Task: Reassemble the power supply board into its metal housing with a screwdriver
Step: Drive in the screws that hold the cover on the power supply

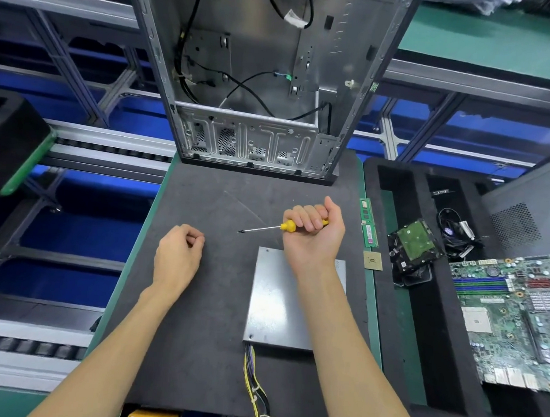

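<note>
Yellow-handled screwdriver fisted in right hand | left hand curled, maybe pinching a screw | seat tip squarely at a corner of metal housing.

I see grey metal housing flat on dark mat, lid apparently closed, wire bundle exiting near edge. Yellow-handled screwdriver above it, shaft level, tip pointing left.

Bare mat lies open — computer case blocks beyond.
</note>
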Tool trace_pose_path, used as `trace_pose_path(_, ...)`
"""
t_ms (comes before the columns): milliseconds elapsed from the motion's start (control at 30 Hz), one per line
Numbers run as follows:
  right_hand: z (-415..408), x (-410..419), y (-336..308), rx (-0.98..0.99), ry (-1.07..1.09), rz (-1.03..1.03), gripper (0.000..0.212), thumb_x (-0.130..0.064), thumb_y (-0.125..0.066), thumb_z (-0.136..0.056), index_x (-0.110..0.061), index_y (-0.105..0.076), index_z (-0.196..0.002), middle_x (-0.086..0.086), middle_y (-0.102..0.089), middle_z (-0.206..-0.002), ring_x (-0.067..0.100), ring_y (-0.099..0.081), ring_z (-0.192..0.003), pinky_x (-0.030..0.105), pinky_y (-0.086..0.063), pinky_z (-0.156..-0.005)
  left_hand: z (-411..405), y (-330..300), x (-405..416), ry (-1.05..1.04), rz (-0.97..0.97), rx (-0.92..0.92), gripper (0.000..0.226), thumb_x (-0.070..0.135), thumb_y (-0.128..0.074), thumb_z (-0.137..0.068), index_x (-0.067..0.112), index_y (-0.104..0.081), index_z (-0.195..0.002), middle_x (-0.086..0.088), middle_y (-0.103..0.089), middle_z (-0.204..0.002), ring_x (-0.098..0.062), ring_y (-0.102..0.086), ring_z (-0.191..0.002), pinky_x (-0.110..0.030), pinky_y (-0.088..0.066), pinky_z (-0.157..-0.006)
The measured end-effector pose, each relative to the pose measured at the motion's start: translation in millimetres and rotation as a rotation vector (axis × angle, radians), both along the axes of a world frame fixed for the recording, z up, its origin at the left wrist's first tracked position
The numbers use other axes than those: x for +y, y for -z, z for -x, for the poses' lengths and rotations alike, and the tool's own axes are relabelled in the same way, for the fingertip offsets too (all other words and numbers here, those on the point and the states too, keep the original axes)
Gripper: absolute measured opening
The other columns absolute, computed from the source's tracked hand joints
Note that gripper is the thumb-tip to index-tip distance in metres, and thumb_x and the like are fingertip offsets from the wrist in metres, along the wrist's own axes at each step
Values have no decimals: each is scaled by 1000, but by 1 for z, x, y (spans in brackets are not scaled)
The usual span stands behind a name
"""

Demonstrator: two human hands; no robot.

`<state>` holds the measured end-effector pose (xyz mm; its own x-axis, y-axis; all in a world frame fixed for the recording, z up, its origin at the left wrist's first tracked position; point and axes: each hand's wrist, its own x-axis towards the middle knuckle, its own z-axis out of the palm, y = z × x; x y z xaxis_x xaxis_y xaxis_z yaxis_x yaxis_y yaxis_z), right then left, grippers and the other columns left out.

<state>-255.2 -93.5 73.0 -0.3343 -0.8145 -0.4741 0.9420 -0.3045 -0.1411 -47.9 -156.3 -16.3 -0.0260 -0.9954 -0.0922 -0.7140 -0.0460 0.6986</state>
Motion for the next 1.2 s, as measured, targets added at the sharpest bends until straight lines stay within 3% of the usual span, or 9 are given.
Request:
trace_pose_path(67,6,1,-2,0,23,7,41,-20,-56,-97,-22,-35,-62,-8,-26,-54,11,-22,-46,22,-27,-48,9,-12,6,-3,-87,257,9,12,-65,-94,15,-70,-88,-3,-72,-88,-20,-69,-77,-29,-55,-74)
trace_pose_path(200,17,6,-3,-1,72,2,42,-20,-55,-99,-22,-35,-61,-8,-26,-54,11,-22,-46,23,-28,-46,32,-53,21,35,-417,939,12,2,-69,-90,5,-78,-83,-14,-74,-84,-21,-72,-78,-28,-60,-72)
trace_pose_path(333,24,17,-7,-13,110,22,43,-20,-55,-98,-22,-35,-61,-8,-25,-54,11,-22,-45,23,-29,-45,45,-80,36,139,-575,1119,14,11,-77,-76,6,-81,-88,-12,-73,-85,-18,-71,-78,-25,-59,-73)
trace_pose_path(600,34,41,-16,24,146,60,44,-20,-53,-99,-22,-32,-61,-8,-23,-52,11,-19,-45,23,-27,-45,64,-97,58,126,-567,1097,9,2,-72,-86,3,-81,-85,-14,-74,-85,-21,-72,-79,-24,-59,-74)
trace_pose_path(800,45,62,-21,81,154,69,44,-19,-51,-100,-23,-31,-62,-8,-21,-51,12,-12,-52,22,-23,-49,77,-106,73,210,-322,851,6,2,-74,-86,4,-78,-89,-12,-75,-77,-30,-75,-75,-27,-60,-72)
trace_pose_path(1000,56,80,-25,95,193,84,43,-19,-51,-100,-22,-33,-61,-8,-21,-52,11,-17,-48,23,-26,-48,87,-115,87,365,-125,662,9,9,-76,-86,18,-79,-85,-3,-77,-79,-23,-77,-71,-25,-60,-74)
trace_pose_path(1200,64,94,-25,91,196,129,45,-20,-52,-100,-22,-34,-59,-9,-23,-50,11,-17,-46,23,-26,-47,96,-119,94,397,-221,755,10,4,-73,-88,10,-79,-88,-13,-76,-78,-28,-75,-72,-27,-61,-70)
